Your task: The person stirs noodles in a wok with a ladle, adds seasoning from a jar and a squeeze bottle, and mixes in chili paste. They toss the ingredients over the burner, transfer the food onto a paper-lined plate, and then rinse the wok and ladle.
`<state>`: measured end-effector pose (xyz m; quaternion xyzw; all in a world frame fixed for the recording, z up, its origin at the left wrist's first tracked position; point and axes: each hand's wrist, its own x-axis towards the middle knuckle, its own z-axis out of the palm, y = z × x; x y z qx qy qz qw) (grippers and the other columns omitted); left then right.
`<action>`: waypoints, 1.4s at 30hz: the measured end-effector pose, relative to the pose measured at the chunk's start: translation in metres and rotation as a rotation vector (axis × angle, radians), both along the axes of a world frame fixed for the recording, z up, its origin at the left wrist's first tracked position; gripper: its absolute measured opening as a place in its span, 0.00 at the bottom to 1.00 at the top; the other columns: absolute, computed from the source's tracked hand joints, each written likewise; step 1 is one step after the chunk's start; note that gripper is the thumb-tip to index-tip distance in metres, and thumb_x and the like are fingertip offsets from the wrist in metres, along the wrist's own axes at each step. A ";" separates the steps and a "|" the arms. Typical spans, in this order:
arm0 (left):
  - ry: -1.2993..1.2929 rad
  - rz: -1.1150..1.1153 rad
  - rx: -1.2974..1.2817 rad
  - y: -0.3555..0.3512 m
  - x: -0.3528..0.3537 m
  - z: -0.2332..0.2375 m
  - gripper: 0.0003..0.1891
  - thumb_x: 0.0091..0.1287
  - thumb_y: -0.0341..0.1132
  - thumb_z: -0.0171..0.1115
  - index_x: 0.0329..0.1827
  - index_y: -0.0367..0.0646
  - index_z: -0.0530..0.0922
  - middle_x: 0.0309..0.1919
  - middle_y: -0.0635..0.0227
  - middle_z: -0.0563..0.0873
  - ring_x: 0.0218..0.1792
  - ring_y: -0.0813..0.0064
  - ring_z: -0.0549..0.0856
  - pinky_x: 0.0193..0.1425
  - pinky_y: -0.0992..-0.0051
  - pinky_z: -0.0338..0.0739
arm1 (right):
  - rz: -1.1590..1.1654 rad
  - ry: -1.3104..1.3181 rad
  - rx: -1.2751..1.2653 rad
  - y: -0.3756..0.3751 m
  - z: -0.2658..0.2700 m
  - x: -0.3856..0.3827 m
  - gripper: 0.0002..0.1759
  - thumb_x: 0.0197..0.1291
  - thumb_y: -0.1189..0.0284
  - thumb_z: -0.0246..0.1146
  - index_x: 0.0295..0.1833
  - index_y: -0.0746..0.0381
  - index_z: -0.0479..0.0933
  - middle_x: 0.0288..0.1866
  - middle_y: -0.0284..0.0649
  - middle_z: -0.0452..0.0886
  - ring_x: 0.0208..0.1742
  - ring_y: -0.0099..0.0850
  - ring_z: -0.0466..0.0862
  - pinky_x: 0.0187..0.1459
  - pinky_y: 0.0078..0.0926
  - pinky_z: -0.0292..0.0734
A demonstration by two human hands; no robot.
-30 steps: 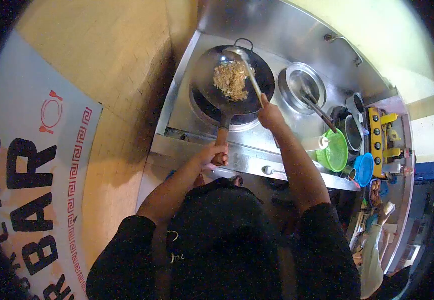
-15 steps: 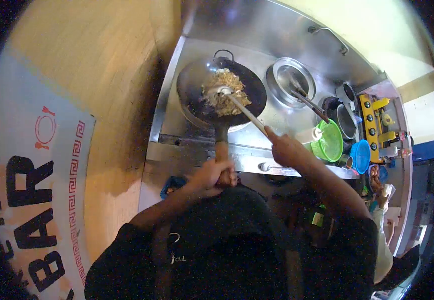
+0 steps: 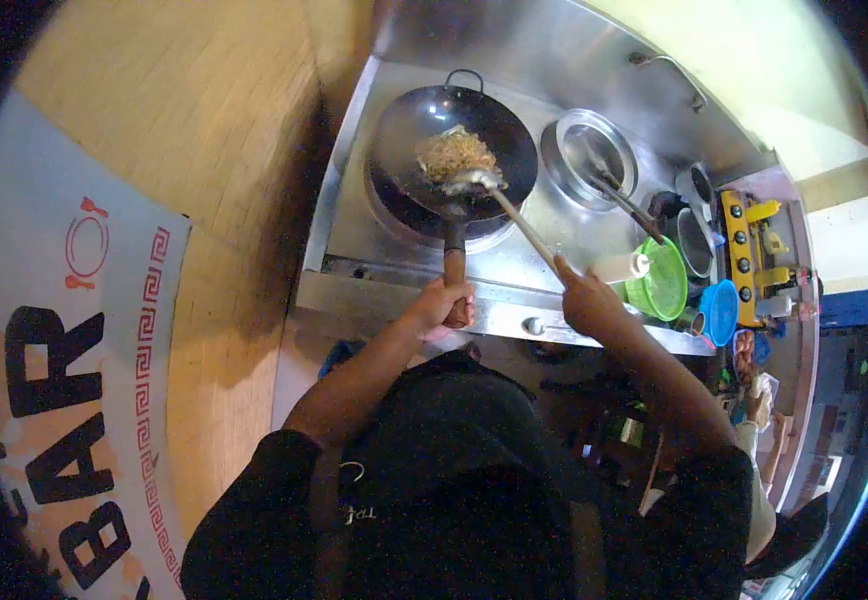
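A dark wok [image 3: 509, 150] sits on the stove with a loop handle at its far rim. My left hand [image 3: 441, 305] is wrapped around its wooden handle [image 3: 455, 265]. Brown, stringy food, perhaps noodles [image 3: 457, 152], lies in a mound in the bowl. My right hand [image 3: 592, 303] grips the long pale shaft of a wok ladle [image 3: 529, 228]. The metal head of the ladle rests at the near edge of the food, inside the wok.
Right of the wok stands a round metal pot [image 3: 552, 158] with a dark-handled utensil across it. Beyond are a green basin [image 3: 666, 285], a blue container [image 3: 721, 312], dark pans [image 3: 692, 243] and a yellow rack [image 3: 736, 240]. A co-worker's hand [image 3: 757, 400] shows at far right.
The ladle head has moved from the middle of the food to its near side, and the food is gathered in a smaller mound. The wok now appears tipped toward me, its far rim higher.
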<state>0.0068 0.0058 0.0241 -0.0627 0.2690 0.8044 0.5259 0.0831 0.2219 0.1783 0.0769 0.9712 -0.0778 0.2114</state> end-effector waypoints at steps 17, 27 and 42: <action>0.887 0.124 -0.713 -0.008 -0.010 -0.003 0.12 0.63 0.36 0.60 0.40 0.36 0.75 0.30 0.62 0.79 0.31 0.71 0.80 0.34 0.71 0.77 | 0.033 0.014 0.040 -0.031 -0.033 -0.042 0.35 0.59 0.75 0.47 0.72 0.67 0.46 0.32 0.59 0.80 0.31 0.53 0.82 0.35 0.48 0.77; 0.270 -0.043 1.353 -0.062 0.070 0.319 0.31 0.61 0.61 0.57 0.44 0.35 0.71 0.41 0.57 0.76 0.45 0.66 0.76 0.51 0.70 0.68 | 0.116 -0.145 0.242 -0.027 -0.005 -0.030 0.39 0.53 0.80 0.51 0.72 0.66 0.46 0.31 0.58 0.80 0.32 0.51 0.82 0.36 0.45 0.78; 0.369 -0.125 1.409 -0.025 0.063 0.282 0.24 0.59 0.56 0.63 0.41 0.43 0.72 0.40 0.59 0.78 0.40 0.65 0.78 0.45 0.69 0.72 | -0.104 0.372 -0.038 0.001 -0.066 -0.129 0.38 0.57 0.76 0.48 0.74 0.57 0.43 0.36 0.62 0.79 0.39 0.58 0.81 0.42 0.51 0.75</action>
